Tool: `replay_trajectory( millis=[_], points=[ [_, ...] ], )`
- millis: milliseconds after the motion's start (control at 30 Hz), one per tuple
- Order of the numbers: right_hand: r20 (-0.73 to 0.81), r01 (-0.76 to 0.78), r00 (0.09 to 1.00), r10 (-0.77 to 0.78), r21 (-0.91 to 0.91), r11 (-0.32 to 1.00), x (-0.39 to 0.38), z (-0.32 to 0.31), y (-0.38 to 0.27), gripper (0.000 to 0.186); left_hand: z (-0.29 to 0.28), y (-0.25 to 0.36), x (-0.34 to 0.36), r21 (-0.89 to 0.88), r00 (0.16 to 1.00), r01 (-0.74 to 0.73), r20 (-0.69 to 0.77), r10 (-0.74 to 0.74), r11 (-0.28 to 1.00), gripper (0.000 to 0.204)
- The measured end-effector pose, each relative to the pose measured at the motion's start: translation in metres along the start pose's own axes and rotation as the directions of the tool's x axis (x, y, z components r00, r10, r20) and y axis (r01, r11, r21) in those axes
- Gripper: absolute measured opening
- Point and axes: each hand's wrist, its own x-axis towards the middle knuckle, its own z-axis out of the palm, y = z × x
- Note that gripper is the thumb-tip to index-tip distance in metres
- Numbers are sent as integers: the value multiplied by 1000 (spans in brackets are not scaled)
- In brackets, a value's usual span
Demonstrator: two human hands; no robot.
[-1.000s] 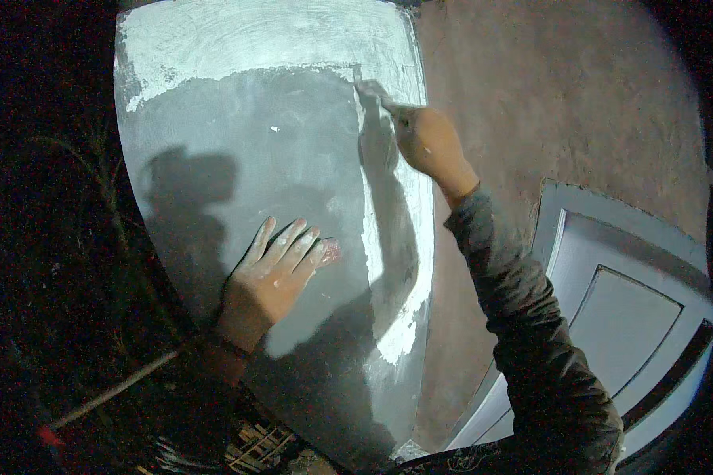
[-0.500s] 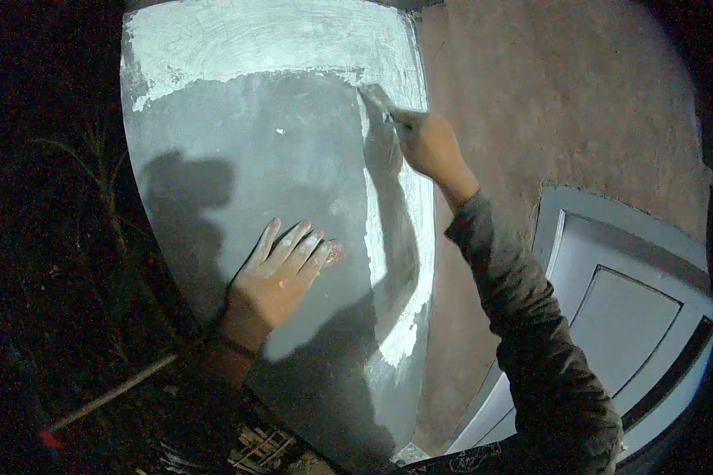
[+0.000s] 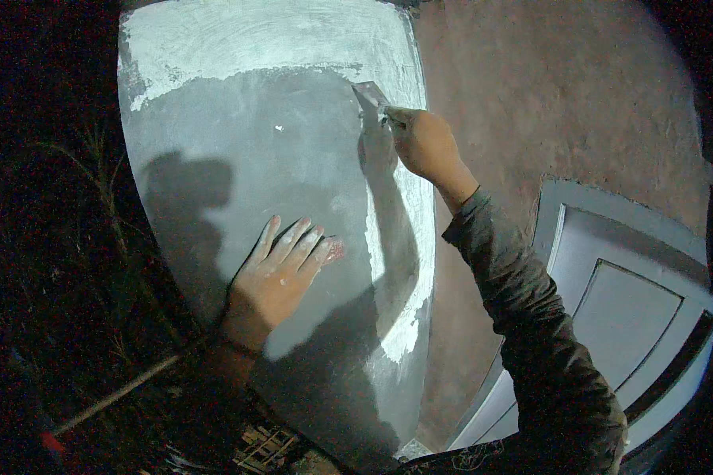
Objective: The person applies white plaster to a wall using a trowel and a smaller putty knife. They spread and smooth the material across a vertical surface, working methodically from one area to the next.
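My right hand (image 3: 425, 149) is closed round the handle of a putty knife (image 3: 370, 96). The knife's metal blade lies at the wall, where the grey area meets the white coating. White coating (image 3: 269, 36) spreads across the top of the wall panel and runs down its right side in an uneven strip. Lower and to the left, my left hand (image 3: 281, 273) rests on the grey wall surface (image 3: 245, 127), fingers stretched out and smeared with white. A small reddish, speckled patch shows beside its fingertips; I cannot make out what it is.
Right of the panel stands a brown plastered wall (image 3: 499, 103) with a pale panelled door or shutter (image 3: 630, 324) below. A long stick (image 3: 119, 393) slants at lower left near dark plants. Small wooden pieces (image 3: 265, 449) lie at the bottom. Shadows fall over the panel.
My right hand and the putty knife have shifted slightly left, and the blade's face shows more plainly. My left hand stays in place on the wall.
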Motion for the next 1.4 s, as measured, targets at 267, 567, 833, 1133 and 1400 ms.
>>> replay_trajectory(
  millis=[267, 567, 833, 1133, 1400],
  points=[
    [-136, 112, 985, -108, 18, 994, -6, 20, 16, 33, -2, 0, 1, -19, 1000, 7, -18, -8, 1000, 40],
    [54, -188, 982, 181, 177, 966, -236, 96, -2, 42, 3, -1, -1, -36, 997, -11, -74, 8, 999, 39],
    [-181, 77, 981, -70, 32, 997, -58, 47, 19, 29, 7, -3, 0, -42, 996, -20, -89, 16, 999, 38],
    [-17, -161, 986, 164, 116, 980, -109, 35, -12, 34, 7, -4, -1, -18, 997, -30, -65, 28, 999, 40],
    [-354, 274, 897, -263, -20, 962, -11, 11, 2, 19, 7, -3, 1, -18, 992, -31, -119, 29, 999, 40]
  ],
)
